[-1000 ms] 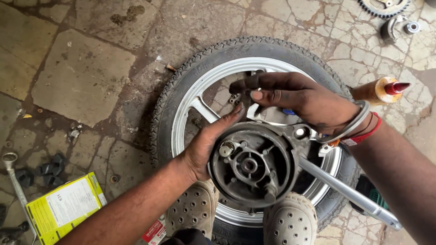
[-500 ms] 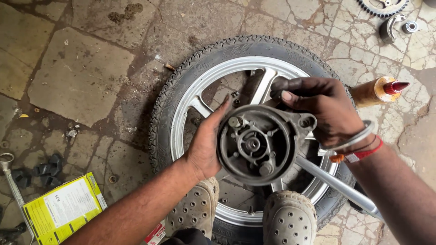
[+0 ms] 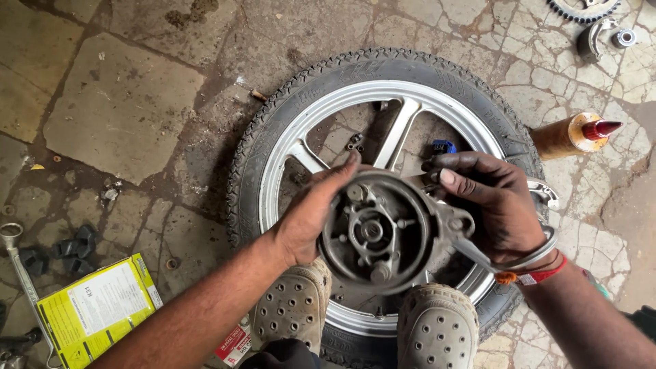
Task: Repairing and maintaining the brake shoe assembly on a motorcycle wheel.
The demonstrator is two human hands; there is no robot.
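Grey cast brake plate (image 3: 374, 232), both hands gripping.

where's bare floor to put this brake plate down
Bare stone floor lies left of the wheel, above the yellow box. Crowded spots: rubber blocks by the spanner far left, oil bottle right, sprocket parts top right.

Floor (image 3: 123, 102): irregular stone slabs, grey-brown, cracked, mortar joints dark with grime; oil stains far centre. Light flat and even, no hard shadows. Near left: yellow carton (image 3: 96, 311) lying flat, spanner (image 3: 20, 270) beside it, a few black rubber pieces (image 3: 61, 249) just beyond. Far right: toothed sprocket (image 3: 584, 9) at the frame edge, a curved metal part and small ring close by. Right: brown bottle with red nozzle (image 3: 574, 135) lying on its side
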